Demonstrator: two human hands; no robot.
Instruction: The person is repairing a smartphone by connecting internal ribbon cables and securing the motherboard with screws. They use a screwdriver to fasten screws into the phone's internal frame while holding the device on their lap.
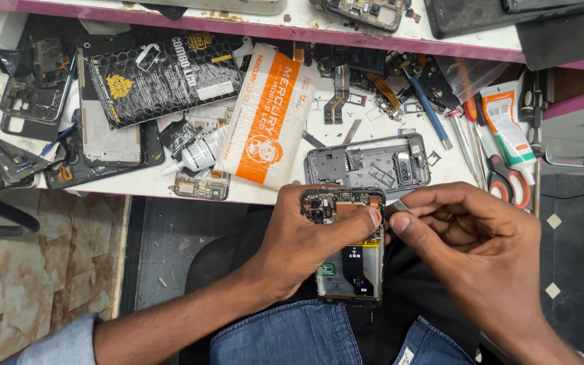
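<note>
— Nearest the camera, over the lap, what do the hands have?

— Left hand is wrapped around an opened phone, back cover off, thumb pressed across its upper part just below the camera block. The phone is held above the jeans, just off the bench's near edge.

— And the right?

— Right hand is curled nearly closed, thumb and forefinger pinching a small grey metal piece right at the phone's upper right corner.

— Room to move?

— Open on the near side: only lap and floor below. Left of the arms it is bare tiles. Beyond the phone, things tighten.

— What's just past it?

— A grey phone frame lies at the bench edge, almost touching the phone's top. Left of that, a white-and-orange pouch and a glue bottle. Right, scissors with orange handles hang near the edge.

— Farther back?

— A black bubble-wrap pouch, a blue-handled tool, loose flex cables, then a pink-edged shelf with more phone parts. Hardly any bare bench is left.
</note>
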